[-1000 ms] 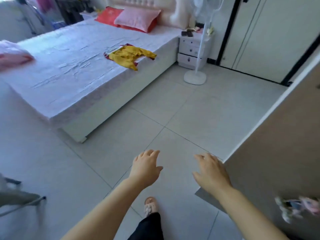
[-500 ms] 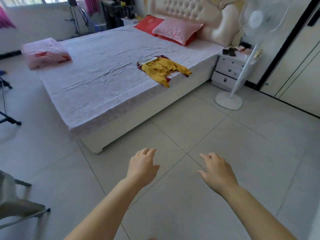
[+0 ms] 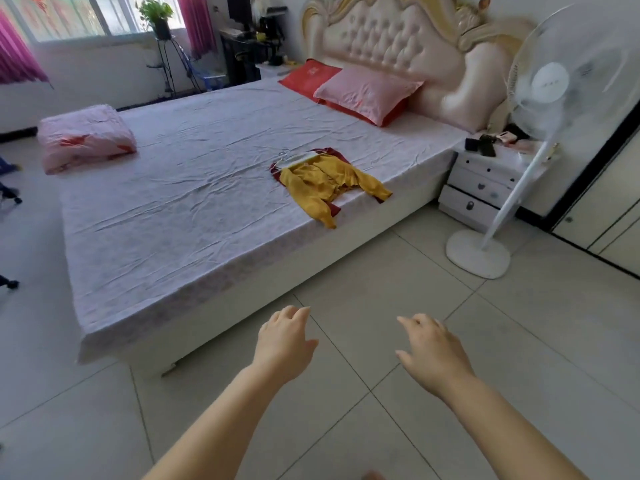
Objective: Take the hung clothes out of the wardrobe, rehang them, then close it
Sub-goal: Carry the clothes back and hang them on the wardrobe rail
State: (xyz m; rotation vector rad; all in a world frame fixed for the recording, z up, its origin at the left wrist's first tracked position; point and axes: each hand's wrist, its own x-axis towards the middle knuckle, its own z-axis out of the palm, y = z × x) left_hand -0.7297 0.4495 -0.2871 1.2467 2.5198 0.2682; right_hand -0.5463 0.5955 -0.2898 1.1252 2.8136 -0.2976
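Observation:
A yellow garment lies on top of a dark red one near the right edge of the bed, with a pale hanger at its collar. One yellow sleeve hangs over the bed's side. My left hand and my right hand are stretched out over the tiled floor, well short of the bed. Both are empty with fingers loosely apart. Wardrobe doors with dark frames show at the far right edge.
A white standing fan rises from its round base beside a white nightstand. Pink and red pillows lie at the headboard, a folded pink quilt at the bed's far corner. A plant stand is by the window.
The view has swung left and up, away from the brown wardrobe door towards the bed. Both hands stay empty and held out in front; the bed and garments look nearer.

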